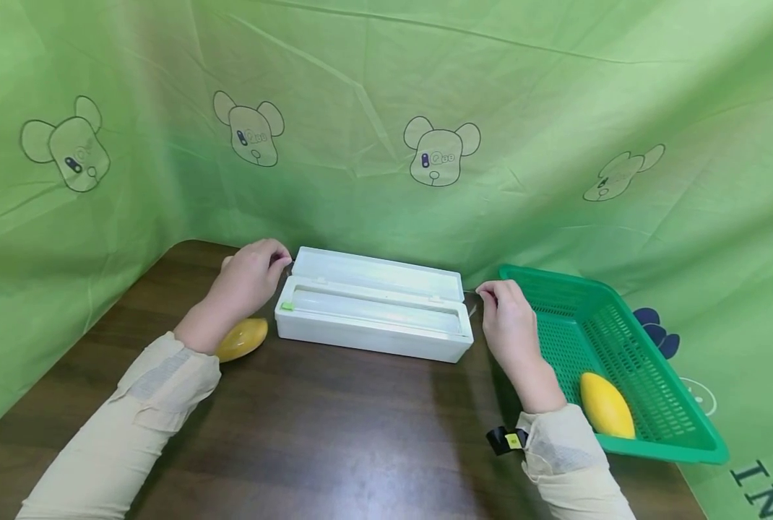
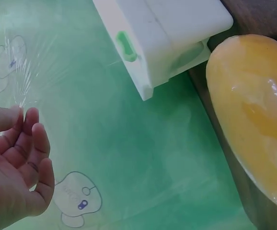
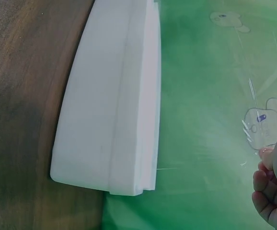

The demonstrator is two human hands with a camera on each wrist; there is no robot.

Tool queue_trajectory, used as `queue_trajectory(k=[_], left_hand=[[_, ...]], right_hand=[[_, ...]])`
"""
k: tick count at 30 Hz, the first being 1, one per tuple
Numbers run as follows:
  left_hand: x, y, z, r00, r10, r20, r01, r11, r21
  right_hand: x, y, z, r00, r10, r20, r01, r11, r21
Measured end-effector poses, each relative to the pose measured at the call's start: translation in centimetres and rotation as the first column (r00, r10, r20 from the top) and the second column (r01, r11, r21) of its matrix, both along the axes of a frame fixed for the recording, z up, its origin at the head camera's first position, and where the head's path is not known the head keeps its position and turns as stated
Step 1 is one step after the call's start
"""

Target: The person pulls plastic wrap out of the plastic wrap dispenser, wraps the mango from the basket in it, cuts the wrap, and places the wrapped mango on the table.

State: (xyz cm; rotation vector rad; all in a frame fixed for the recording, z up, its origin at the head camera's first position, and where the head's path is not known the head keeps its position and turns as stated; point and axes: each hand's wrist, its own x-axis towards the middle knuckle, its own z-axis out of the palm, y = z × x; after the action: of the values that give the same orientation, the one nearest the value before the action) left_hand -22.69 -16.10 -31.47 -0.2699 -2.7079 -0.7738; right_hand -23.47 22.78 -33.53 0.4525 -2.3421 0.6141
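Observation:
A white cling film dispenser (image 1: 373, 341) sits on the table with its lid (image 1: 376, 273) raised at the back. Clear cling film (image 2: 23, 81) gathers into creases at the fingertips of my left hand (image 1: 248, 273), which pinches it between thumb and index finger beside the box's left end. Beyond the right end, my right hand (image 1: 508, 318) pinches another edge of the film (image 3: 252, 91). Most of the sheet is too transparent to trace. A shiny yellow mango (image 2: 253, 115) lies under my left wrist, partly hidden by it in the head view.
At the right stands a green plastic basket (image 1: 666, 404) with another yellow mango (image 1: 606, 406) inside. A green slider (image 1: 287, 306) shows at the dispenser's left end. Green curtain (image 1: 360, 87) hangs behind the brown table (image 1: 334, 426). A black strap (image 1: 506, 440) hangs by my right wrist.

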Motion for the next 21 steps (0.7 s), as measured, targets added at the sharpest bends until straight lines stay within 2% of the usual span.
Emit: queue_trajectory(k=[8, 21], left_hand=[[1.2, 0.0, 0.8, 0.997, 0.009, -0.080, -0.007, 1.000, 0.025], [2.7, -0.3, 2.2, 0.990, 0.018, -0.142, -0.011, 0.999, 0.050]], right_hand=[[0.4, 0.3, 0.7, 0.997, 0.020, -0.072, -0.020, 1.000, -0.001], [1.4, 0.6, 1.8, 0.978, 0.051, -0.203, -0.052, 0.999, -0.001]])
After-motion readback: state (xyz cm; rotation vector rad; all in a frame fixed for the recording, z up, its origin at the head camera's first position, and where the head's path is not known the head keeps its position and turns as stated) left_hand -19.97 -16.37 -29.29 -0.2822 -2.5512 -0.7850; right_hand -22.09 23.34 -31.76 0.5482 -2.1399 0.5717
